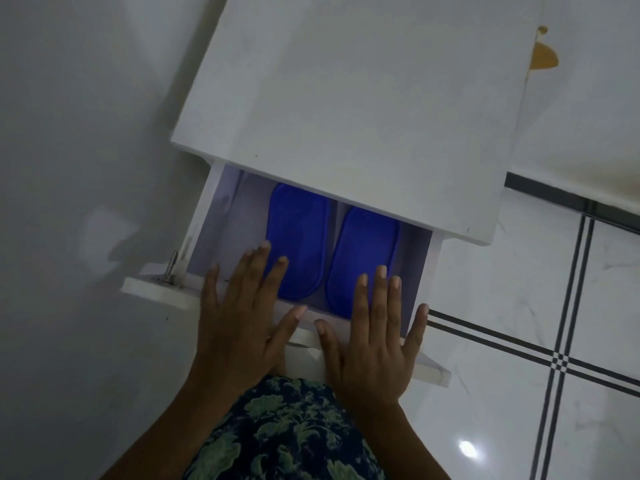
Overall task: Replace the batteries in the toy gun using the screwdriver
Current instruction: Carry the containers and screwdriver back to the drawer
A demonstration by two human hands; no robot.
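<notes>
The task looked barely begun: the left hand [239, 306] and right hand [377, 336] lay flat, fingers spread and holding nothing, over the open drawer's [156, 289] front edge, two blue oval lids [298, 230] under their fingertips, with no toy gun, screwdriver or batteries in view.

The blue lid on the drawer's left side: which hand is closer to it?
Left. The left hand has its fingertips over the left blue lid's near edge; the right hand lies further right, fingertips over the other blue lid.
</notes>
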